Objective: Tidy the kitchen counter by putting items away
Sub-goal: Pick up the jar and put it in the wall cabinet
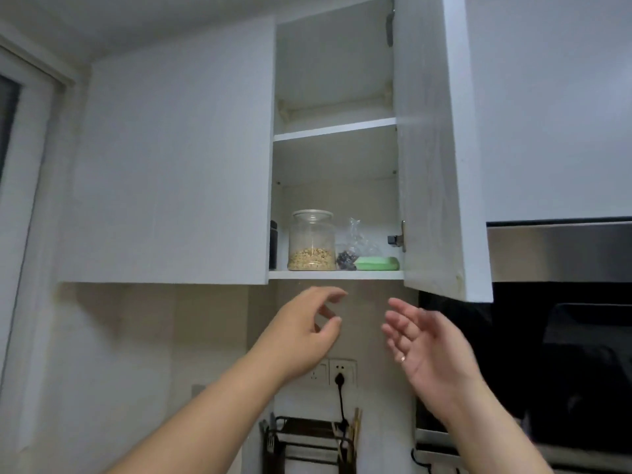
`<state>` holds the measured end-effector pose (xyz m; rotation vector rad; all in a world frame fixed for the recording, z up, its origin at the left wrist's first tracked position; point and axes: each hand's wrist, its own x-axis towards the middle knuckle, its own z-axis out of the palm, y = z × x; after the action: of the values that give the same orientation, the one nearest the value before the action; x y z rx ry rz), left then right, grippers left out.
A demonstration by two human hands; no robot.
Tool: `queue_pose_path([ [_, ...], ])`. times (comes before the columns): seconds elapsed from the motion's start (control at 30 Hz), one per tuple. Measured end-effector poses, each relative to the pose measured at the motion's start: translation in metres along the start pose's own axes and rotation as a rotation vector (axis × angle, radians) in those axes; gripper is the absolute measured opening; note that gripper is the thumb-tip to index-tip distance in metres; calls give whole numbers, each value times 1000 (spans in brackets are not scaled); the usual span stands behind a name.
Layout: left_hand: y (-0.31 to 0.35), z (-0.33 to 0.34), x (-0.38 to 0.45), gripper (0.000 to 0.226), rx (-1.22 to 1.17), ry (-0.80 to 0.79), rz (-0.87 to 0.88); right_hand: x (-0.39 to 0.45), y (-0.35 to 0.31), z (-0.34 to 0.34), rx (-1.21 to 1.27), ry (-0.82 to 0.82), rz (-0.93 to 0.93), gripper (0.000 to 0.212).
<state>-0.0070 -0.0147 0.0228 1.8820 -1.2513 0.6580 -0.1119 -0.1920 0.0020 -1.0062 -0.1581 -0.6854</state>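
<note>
Head view: your left hand (301,333) and right hand (424,340) hang empty, fingers spread, just under the open white wall cupboard (337,275), where the clear glass jar of grains (312,241) sits on the bottom shelf. Judging from this, shut the white door (434,165) gently by its edge. No readable labels anywhere.

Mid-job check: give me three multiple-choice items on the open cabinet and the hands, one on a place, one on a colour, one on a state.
1. Where is the glass jar?
A. Upper shelf
B. Bottom shelf
C. Counter

2. What colour is the flat item right of the jar?
A. Green
B. Red
C. Blue

3. What are the left hand and right hand doing?
A. Both gripping the jar
B. One holding a bag
C. Both empty and open

Key: 1 B, it stands on the lowest board; 2 A, its surface is light green; 3 C, fingers spread below the cabinet, touching nothing.
</note>
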Motion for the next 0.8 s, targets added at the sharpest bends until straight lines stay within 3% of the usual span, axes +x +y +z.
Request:
queue_pose_path([
  [0.07,20,7,-16,36,-14,-79,44,-14,-16,-11,328,13,81,49],
  [0.13,41,9,-25,34,-101,-100,50,-20,-25,-2,297,-22,72,54],
  [0.27,57,11,-33,41,-113,-24,45,-22,-22,33,297,-109,9,27],
  [0.33,54,6,-33,50,-73,36,29,-19,-14,44,319,-91,-11,36],
  [0.4,49,1,-33,41,-142,74,-8,-14,-1,54,209,-94,-3,51],
  [0.47,40,-2,-29,37,-235,84,-125,-5,13,66,11,-101,16,52],
  [0.63,-11,4,14,72,-411,148,-455,42,41,81,-369,-57,12,42],
  [0.8,-57,18,56,76,-442,152,-630,94,66,77,-523,-17,-13,40],
])
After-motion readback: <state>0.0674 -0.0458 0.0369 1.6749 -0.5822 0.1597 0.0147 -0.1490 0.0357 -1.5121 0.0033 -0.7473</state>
